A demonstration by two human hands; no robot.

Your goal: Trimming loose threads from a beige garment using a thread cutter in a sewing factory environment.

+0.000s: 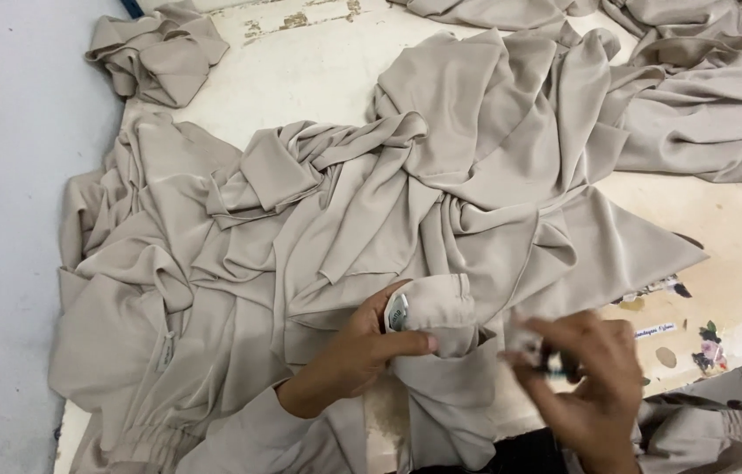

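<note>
Looking down on a cream-coloured counter (318, 70), we see it heaped with beige garments (441, 175) in crumpled folds, spreading from the near left edge to the far right corner. Our left hand (358, 351) is closed on a folded edge of beige fabric, perhaps a cuff (437, 307), thumb and fingers pinching it near the front of the counter. Tucked against that hand, just at the cuff's left end, sits a small silvery oval piece (398, 312); we cannot tell what it is. Our right hand (586, 377) hovers just to the right of the cuff, blurred, its fingers curled around a small dark thing (555, 364) too smeared to name. A separate wad of the same cloth (160, 53) lies at the far left corner. A few small stickers (709, 347) cling to the bare counter at the right. Grey floor (2, 219) runs along the left side.
</note>
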